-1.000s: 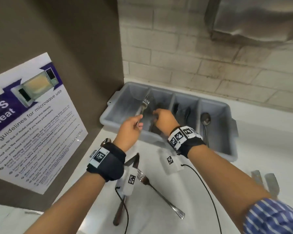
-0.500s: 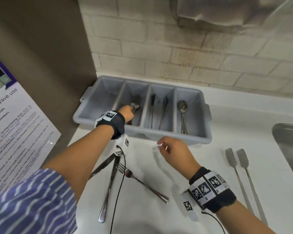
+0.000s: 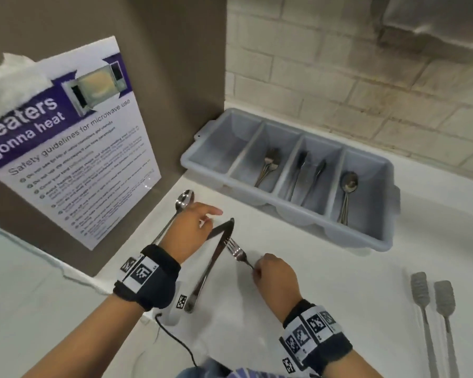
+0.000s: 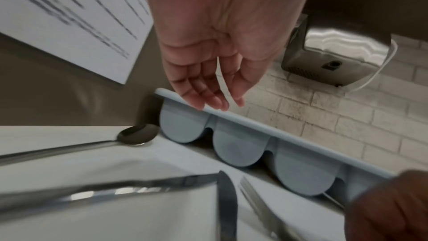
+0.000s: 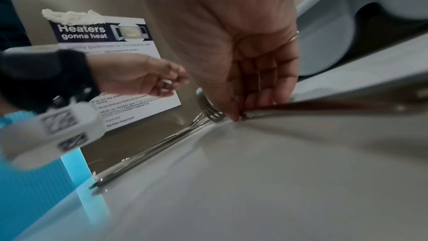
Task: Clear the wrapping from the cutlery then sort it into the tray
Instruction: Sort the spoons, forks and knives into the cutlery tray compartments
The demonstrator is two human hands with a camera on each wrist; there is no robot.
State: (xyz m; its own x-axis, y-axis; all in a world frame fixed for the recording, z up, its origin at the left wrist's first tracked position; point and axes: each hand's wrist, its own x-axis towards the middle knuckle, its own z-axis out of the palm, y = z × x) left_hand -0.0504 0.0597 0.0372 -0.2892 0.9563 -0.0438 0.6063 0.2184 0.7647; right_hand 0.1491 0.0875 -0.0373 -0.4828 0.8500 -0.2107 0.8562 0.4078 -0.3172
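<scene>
The grey cutlery tray [image 3: 367, 230] stands against the brick wall; forks [image 3: 269, 165], knives [image 3: 298, 170] and spoons [image 3: 348, 186] lie in three of its compartments, and the leftmost holds nothing. On the white counter lie a spoon [image 3: 185, 200], two crossed knives [image 3: 216, 257] and a fork [image 3: 236, 251]. My right hand [image 3: 257, 271] pinches the fork's handle [image 5: 266, 110] low on the counter. My left hand [image 3: 208, 218] hovers open over the knives, palm down, holding nothing [image 4: 215, 102]. Two utensils with grey wrapped heads [image 3: 421, 289] lie at the right.
A brown cabinet side with a microwave poster [image 3: 74, 148] closes off the left. A steel wall unit [image 4: 336, 56] hangs above the tray. A black cable [image 3: 175, 339] trails from my left wristband across the counter.
My left hand left a fork in the tray's second compartment and drew back over the counter, open. My right hand moved left onto the loose fork and pinched its handle.
</scene>
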